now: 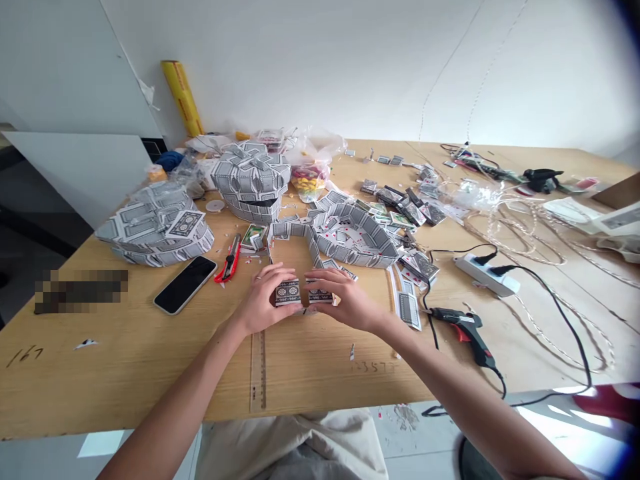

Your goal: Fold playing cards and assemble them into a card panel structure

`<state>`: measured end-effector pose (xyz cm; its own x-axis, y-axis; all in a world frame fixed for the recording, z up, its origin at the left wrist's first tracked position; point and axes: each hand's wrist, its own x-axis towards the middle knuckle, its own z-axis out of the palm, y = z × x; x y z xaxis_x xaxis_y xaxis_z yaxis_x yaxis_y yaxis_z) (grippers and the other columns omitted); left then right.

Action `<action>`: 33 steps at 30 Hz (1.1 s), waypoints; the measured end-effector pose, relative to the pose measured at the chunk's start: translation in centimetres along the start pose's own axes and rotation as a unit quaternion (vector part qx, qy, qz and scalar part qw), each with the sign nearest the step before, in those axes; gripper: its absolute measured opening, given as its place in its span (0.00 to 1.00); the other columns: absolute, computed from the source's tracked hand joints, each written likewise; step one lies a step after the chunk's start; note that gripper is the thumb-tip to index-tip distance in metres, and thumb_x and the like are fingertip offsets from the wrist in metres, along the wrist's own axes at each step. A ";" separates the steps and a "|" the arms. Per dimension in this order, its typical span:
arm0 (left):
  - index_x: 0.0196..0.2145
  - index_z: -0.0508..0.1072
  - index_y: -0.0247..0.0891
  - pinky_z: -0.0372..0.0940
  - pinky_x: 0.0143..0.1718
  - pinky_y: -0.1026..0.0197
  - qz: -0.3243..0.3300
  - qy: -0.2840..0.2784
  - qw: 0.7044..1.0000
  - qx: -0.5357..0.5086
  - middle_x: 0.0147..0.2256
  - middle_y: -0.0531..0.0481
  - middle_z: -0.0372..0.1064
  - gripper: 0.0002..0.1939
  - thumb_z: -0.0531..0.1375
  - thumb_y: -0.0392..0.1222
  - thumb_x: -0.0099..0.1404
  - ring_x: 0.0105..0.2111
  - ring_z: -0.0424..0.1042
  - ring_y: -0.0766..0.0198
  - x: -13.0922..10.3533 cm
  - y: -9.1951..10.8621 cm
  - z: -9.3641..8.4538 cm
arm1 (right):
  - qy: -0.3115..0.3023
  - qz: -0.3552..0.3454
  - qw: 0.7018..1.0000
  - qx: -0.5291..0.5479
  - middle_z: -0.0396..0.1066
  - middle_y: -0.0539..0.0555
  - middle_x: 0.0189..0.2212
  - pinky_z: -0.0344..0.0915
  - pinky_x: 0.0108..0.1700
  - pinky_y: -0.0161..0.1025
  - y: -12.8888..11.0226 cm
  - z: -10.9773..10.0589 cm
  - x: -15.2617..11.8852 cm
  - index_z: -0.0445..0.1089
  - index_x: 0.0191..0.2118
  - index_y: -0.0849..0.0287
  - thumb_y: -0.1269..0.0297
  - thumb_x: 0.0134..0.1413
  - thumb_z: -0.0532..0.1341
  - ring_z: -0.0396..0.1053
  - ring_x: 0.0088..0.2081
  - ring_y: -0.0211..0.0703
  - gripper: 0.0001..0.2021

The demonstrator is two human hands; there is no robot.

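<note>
Black, white-ornamented card pieces point(287, 291) sit slightly apart, one grasped by left fingers point(273, 273), one by right fingers point(329, 274).

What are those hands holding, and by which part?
The left hand grips one patterned card block, the right hand another block, thumbs at near edges, fingers at far edges.

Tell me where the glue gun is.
In the head view, the glue gun lies on the table, right of the right hand and nearer the viewer than the white power strip.
</note>
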<state>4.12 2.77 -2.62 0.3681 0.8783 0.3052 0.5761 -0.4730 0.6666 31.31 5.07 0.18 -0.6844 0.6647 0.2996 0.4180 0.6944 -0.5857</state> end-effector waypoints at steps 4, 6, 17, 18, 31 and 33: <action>0.61 0.74 0.48 0.52 0.73 0.33 0.012 0.000 0.999 0.033 0.63 0.44 0.75 0.28 0.72 0.51 0.65 0.71 0.63 0.41 -0.1 0.3 -0.2 | 0.014 -0.017 1.000 0.006 0.74 0.64 0.64 0.71 0.65 0.61 0.3 0.9 -0.5 0.78 0.59 0.52 0.59 0.68 0.71 0.73 0.64 0.60 0.17; 0.62 0.73 0.48 0.48 0.74 0.33 0.025 0.007 0.999 0.047 0.63 0.45 0.75 0.28 0.70 0.53 0.67 0.71 0.64 0.42 -0.1 0.6 -0.2 | 0.017 -0.028 0.999 0.006 0.74 0.65 0.63 0.71 0.64 0.60 0.3 1.0 -0.5 0.78 0.59 0.53 0.56 0.68 0.71 0.74 0.63 0.60 0.18; 0.48 0.76 0.47 0.54 0.71 0.38 0.037 0.038 0.998 0.045 0.55 0.48 0.81 0.12 0.67 0.49 0.68 0.61 0.76 0.48 0.1 1.0 0.4 | 0.054 -0.012 0.998 0.024 0.75 0.64 0.61 0.73 0.64 0.59 0.8 1.9 -1.0 0.76 0.61 0.53 0.56 0.69 0.70 0.73 0.62 0.60 0.19; 0.48 0.76 0.46 0.54 0.71 0.39 0.040 0.039 0.998 0.041 0.55 0.48 0.81 0.12 0.67 0.49 0.68 0.60 0.76 0.49 0.1 1.0 0.4 | 0.060 -0.008 0.998 0.028 0.75 0.65 0.61 0.73 0.63 0.59 0.8 2.0 -1.0 0.75 0.61 0.54 0.56 0.69 0.70 0.74 0.62 0.60 0.20; 0.46 0.76 0.47 0.50 0.74 0.37 0.024 0.006 1.000 0.006 0.57 0.47 0.80 0.13 0.70 0.50 0.65 0.59 0.77 0.49 -0.1 0.9 0.0 | 0.103 0.021 0.992 0.073 0.77 0.63 0.58 0.73 0.61 0.57 1.2 2.7 -1.4 0.73 0.45 0.53 0.54 0.65 0.72 0.76 0.59 0.58 0.13; 0.45 0.76 0.47 0.50 0.74 0.37 0.024 0.004 1.000 0.005 0.57 0.48 0.80 0.14 0.71 0.50 0.65 0.59 0.77 0.49 -0.2 0.8 0.1 | 0.107 0.023 0.991 0.080 0.77 0.63 0.59 0.73 0.61 0.56 1.2 2.7 -1.4 0.71 0.41 0.53 0.54 0.66 0.72 0.76 0.59 0.57 0.12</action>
<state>4.56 2.22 -2.17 0.3902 0.8547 0.3424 0.5652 -0.5159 0.6437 31.14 4.16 -3.00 -0.5172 0.7495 0.4133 0.3338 0.6213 -0.7089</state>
